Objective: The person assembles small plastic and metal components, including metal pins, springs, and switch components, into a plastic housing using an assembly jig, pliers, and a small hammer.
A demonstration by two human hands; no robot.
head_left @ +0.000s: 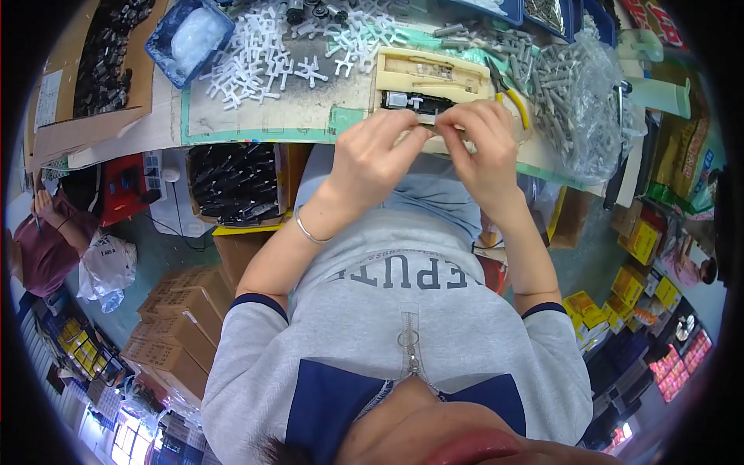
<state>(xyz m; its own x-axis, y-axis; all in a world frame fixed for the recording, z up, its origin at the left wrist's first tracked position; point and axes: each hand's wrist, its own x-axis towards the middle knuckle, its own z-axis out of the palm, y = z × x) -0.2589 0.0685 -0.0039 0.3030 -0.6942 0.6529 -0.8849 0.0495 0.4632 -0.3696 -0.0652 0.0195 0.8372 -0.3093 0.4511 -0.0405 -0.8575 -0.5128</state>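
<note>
At the front edge of the bench, my left hand (376, 159) and my right hand (482, 147) meet with fingertips pinched. Whatever lies between them is too small and covered to name. Just beyond the fingers is a black elongated housing (440, 104), partly hidden by my right hand. A silver motor-like block (396, 100) and a small white piece (416, 103) sit in it. The housing rests along the near side of a cream-coloured plastic fixture (430, 68). Pliers with yellow handles (514, 108) lie right of the fixture, near my right hand.
Loose white pronged plastic parts (256, 58) are heaped at the far left, beside a blue bin (159, 43). Grey metal cylinders (554, 105) fill a plastic bag at the right. Below the bench stands a box of black parts (236, 182). Another person (54, 240) is at the left.
</note>
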